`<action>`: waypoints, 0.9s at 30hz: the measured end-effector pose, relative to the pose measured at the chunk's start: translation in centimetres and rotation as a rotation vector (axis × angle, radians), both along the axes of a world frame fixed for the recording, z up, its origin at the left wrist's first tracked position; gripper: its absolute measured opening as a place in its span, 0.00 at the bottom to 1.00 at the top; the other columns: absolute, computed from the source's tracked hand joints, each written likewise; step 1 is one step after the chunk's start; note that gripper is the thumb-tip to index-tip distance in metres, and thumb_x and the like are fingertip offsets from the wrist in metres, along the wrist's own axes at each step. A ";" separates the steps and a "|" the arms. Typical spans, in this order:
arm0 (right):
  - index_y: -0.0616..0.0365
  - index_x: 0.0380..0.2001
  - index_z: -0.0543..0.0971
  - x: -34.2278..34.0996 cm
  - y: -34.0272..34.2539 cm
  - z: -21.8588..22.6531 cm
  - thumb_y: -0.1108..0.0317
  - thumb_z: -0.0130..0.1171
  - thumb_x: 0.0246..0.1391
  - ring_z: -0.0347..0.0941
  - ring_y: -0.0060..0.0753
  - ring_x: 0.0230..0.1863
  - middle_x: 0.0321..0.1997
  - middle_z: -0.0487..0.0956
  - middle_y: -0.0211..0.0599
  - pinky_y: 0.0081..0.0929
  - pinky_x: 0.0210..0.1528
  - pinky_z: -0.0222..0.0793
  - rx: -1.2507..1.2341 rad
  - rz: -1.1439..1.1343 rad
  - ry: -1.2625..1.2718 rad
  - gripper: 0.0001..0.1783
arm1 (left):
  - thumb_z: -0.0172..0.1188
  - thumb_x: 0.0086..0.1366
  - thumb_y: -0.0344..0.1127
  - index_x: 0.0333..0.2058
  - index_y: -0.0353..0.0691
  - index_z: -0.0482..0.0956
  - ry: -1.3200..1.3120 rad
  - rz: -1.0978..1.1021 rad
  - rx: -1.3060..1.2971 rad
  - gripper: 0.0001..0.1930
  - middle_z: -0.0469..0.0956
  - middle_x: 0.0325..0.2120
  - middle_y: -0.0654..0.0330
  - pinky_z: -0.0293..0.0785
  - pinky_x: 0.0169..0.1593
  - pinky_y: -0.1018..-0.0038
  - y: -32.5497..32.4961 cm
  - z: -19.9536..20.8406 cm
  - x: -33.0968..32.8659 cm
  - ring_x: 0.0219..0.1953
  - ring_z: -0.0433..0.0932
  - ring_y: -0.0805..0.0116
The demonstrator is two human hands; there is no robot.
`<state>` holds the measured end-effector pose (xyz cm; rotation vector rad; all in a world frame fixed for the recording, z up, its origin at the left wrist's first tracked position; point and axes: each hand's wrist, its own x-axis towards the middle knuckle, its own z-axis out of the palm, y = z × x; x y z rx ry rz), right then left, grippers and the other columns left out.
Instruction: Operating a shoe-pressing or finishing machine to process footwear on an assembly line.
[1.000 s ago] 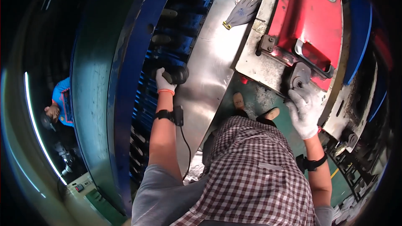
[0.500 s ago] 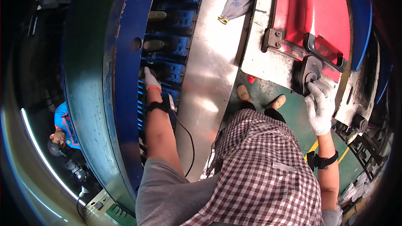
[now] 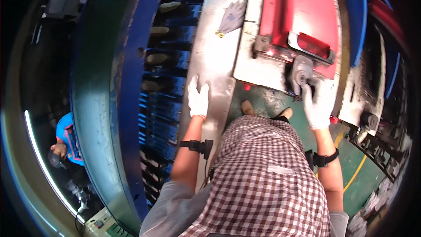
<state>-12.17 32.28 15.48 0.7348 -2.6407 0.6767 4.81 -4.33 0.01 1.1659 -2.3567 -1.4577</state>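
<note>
My left hand (image 3: 198,97), in a white glove, is over the metal ledge (image 3: 213,61) beside the blue rack. Its fingers are spread and hold nothing. My right hand (image 3: 319,105), also white-gloved, reaches up to a dark grey rounded part (image 3: 302,71) at the front of the red machine (image 3: 302,4). The thumb is apart from the other fingers and touches the lower end of that part; the fingertips are washed out by light. Dark oblong pieces with pale tops (image 3: 157,59) sit in a row in the blue rack (image 3: 186,59).
A grey glove (image 3: 231,17) lies farther along the ledge. The red machine has a framed handle (image 3: 310,48). A similar machine (image 3: 362,87) stands at the right. Beyond the blue-green beam (image 3: 98,118), a person in a blue shirt (image 3: 66,138) is at the far left.
My left hand has come out of the rack to the right, over the ledge, and spread its fingers. My right hand stays at the grey part, its fingers looser. The whole view has shifted.
</note>
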 end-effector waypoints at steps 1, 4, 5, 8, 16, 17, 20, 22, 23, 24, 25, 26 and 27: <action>0.52 0.35 0.80 0.1 0.0 -0.1 0.67 0.69 0.53 0.74 0.46 0.37 0.33 0.77 0.39 0.44 0.44 0.68 0.021 -0.024 -0.007 0.08 | 0.59 0.71 0.26 0.73 0.31 0.59 0.116 -0.043 0.020 0.34 0.60 0.74 0.45 0.54 0.78 0.62 1.1 1.9 -1.8 0.76 0.59 0.53; 0.52 0.32 0.79 0.2 -0.1 -1.0 0.65 0.69 0.55 0.74 0.47 0.36 0.33 0.78 0.41 0.44 0.43 0.68 0.004 -0.049 -0.057 0.07 | 0.60 0.69 0.25 0.68 0.32 0.68 0.320 -0.264 -0.198 0.29 0.72 0.66 0.49 0.63 0.73 0.62 4.8 10.1 -8.4 0.69 0.69 0.55; 0.53 0.32 0.79 0.2 -0.1 -1.5 0.65 0.69 0.55 0.75 0.48 0.36 0.33 0.78 0.41 0.45 0.42 0.69 -0.012 -0.065 -0.062 0.08 | 0.62 0.67 0.26 0.65 0.33 0.72 0.407 -0.312 -0.135 0.27 0.73 0.64 0.49 0.65 0.71 0.63 6.2 12.8 -10.2 0.68 0.71 0.55; 0.53 0.33 0.78 0.0 0.0 -1.9 0.66 0.68 0.56 0.77 0.50 0.36 0.33 0.79 0.41 0.46 0.41 0.72 -0.052 -0.066 -0.120 0.08 | 0.65 0.62 0.29 0.63 0.38 0.76 0.713 -0.742 -0.534 0.28 0.78 0.59 0.47 0.69 0.70 0.60 8.3 17.9 -16.8 0.64 0.75 0.47; 0.57 0.35 0.79 0.1 -0.3 -1.3 0.65 0.66 0.60 0.81 0.51 0.36 0.37 0.82 0.46 0.43 0.42 0.76 -0.027 -0.112 -0.141 0.08 | 0.62 0.63 0.42 0.65 0.49 0.75 0.465 -1.333 -0.918 0.30 0.79 0.57 0.54 0.55 0.74 0.51 15.5 19.0 -23.4 0.67 0.68 0.54; 0.57 0.35 0.80 0.2 -0.4 -1.3 0.65 0.66 0.60 0.81 0.51 0.37 0.37 0.82 0.46 0.43 0.42 0.76 -0.027 -0.126 -0.153 0.08 | 0.62 0.61 0.42 0.64 0.51 0.77 0.468 -1.316 -0.925 0.30 0.78 0.58 0.53 0.54 0.74 0.52 15.8 19.0 -23.5 0.67 0.69 0.55; 0.57 0.35 0.80 0.1 -0.2 -1.7 0.66 0.66 0.60 0.82 0.50 0.37 0.37 0.83 0.45 0.42 0.42 0.76 -0.015 -0.105 -0.133 0.07 | 0.62 0.60 0.41 0.61 0.56 0.81 0.428 -1.279 -0.870 0.28 0.74 0.63 0.49 0.53 0.74 0.56 16.1 18.9 -23.7 0.68 0.69 0.56; 0.56 0.35 0.80 0.0 -0.1 -1.9 0.66 0.66 0.61 0.81 0.50 0.37 0.37 0.83 0.44 0.42 0.42 0.76 -0.025 -0.100 -0.110 0.07 | 0.60 0.60 0.41 0.62 0.57 0.80 0.414 -1.351 -1.023 0.29 0.72 0.65 0.47 0.53 0.73 0.58 16.2 19.1 -23.8 0.68 0.69 0.57; 0.56 0.36 0.80 0.1 -0.1 -1.9 0.66 0.66 0.61 0.81 0.50 0.38 0.37 0.82 0.44 0.42 0.43 0.76 -0.014 -0.101 -0.102 0.07 | 0.59 0.60 0.40 0.63 0.56 0.80 0.382 -1.356 -1.042 0.29 0.72 0.66 0.47 0.54 0.73 0.59 16.3 19.3 -23.7 0.69 0.68 0.58; 0.56 0.36 0.80 0.1 -0.2 -2.0 0.66 0.66 0.61 0.81 0.50 0.38 0.37 0.82 0.44 0.42 0.43 0.76 -0.014 -0.095 -0.104 0.07 | 0.59 0.60 0.40 0.63 0.56 0.80 0.377 -1.352 -1.042 0.29 0.72 0.66 0.47 0.54 0.73 0.59 16.2 19.4 -23.3 0.69 0.68 0.58; 0.56 0.35 0.79 0.1 -0.1 -1.9 0.66 0.66 0.61 0.81 0.50 0.38 0.37 0.82 0.44 0.42 0.43 0.75 -0.007 -0.116 -0.114 0.07 | 0.59 0.60 0.41 0.62 0.55 0.80 0.391 -1.324 -1.025 0.29 0.75 0.64 0.49 0.54 0.73 0.59 16.4 19.4 -23.3 0.69 0.68 0.58; 0.56 0.35 0.79 0.1 0.1 -1.8 0.66 0.66 0.61 0.80 0.50 0.38 0.37 0.82 0.43 0.42 0.43 0.75 0.002 -0.139 -0.123 0.07 | 0.59 0.60 0.41 0.62 0.54 0.81 0.407 -1.298 -1.007 0.28 0.77 0.62 0.50 0.54 0.73 0.58 16.6 19.5 -23.3 0.69 0.68 0.59; 0.56 0.34 0.78 0.1 0.1 -1.8 0.65 0.66 0.61 0.80 0.51 0.37 0.36 0.82 0.44 0.44 0.41 0.75 0.037 -0.111 -0.092 0.08 | 0.60 0.59 0.42 0.60 0.54 0.81 0.430 -1.280 -0.993 0.28 0.80 0.59 0.52 0.54 0.73 0.58 16.4 19.5 -23.1 0.68 0.69 0.58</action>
